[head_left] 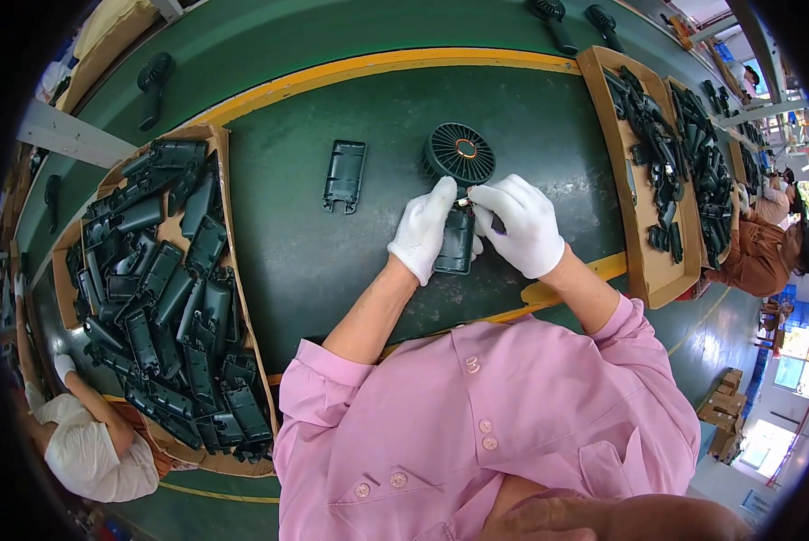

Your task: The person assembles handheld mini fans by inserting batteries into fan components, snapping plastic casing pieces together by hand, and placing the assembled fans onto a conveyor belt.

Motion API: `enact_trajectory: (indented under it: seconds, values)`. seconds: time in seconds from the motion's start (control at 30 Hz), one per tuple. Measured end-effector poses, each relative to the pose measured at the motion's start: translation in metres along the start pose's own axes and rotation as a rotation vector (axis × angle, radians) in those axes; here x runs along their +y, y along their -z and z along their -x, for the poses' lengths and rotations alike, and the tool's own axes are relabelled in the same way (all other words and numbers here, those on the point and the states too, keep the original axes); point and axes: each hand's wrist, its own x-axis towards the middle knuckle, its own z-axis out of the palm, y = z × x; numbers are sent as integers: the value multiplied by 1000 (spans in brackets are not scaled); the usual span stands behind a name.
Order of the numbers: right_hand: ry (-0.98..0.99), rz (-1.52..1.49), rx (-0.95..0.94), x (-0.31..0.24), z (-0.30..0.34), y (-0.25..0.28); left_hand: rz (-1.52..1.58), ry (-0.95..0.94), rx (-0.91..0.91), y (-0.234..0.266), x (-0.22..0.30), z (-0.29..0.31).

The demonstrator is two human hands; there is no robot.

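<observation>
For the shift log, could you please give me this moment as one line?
left hand: gloved, on fan handle | right hand: gloved, pinching at fan neck | fan head: flat on green belt | loose handle shell: left of fan

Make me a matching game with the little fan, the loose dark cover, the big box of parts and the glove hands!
Things:
1. small dark round handheld fan
2. loose flat dark plastic cover
3. cardboard tray heaped with dark plastic shells
4. white-gloved left hand and right hand

Places:
A. at the person's far left
B. lying alone on the green belt, left of the fan
C. closed around the fan's handle
D. between both hands, head pointing away

Pairs: 1-D, 2-B, 3-A, 4-C
</observation>
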Motion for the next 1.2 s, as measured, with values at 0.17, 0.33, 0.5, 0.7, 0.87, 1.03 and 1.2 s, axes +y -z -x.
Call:
enact_trajectory:
  seconds: [0.17, 0.33, 0.5, 0.7, 0.87, 1.03, 1.2]
  values:
    - [3, -32, -23, 2, -1, 2, -7, -2, 6, -1, -1, -1]
    - [26, -4, -44, 4, 0, 1, -45, -24, 0, 0, 0, -2]
    - [85, 118, -84, -1, 0, -2, -29, -23, 64, -2, -5, -4]
    - [105, 205, -142, -12, 2, -4, -68, -94, 99, 0, -5, -2]
    - [76, 101, -189, -3, -4, 6, -25, -119, -251, 8, -12, 3]
    - [106, 87, -300, 11, -7, 11, -53, -91, -215, -3, -14, 2]
    - [146, 186, -280, -1, 2, 5, -190, -155, -57, -5, -19, -2]
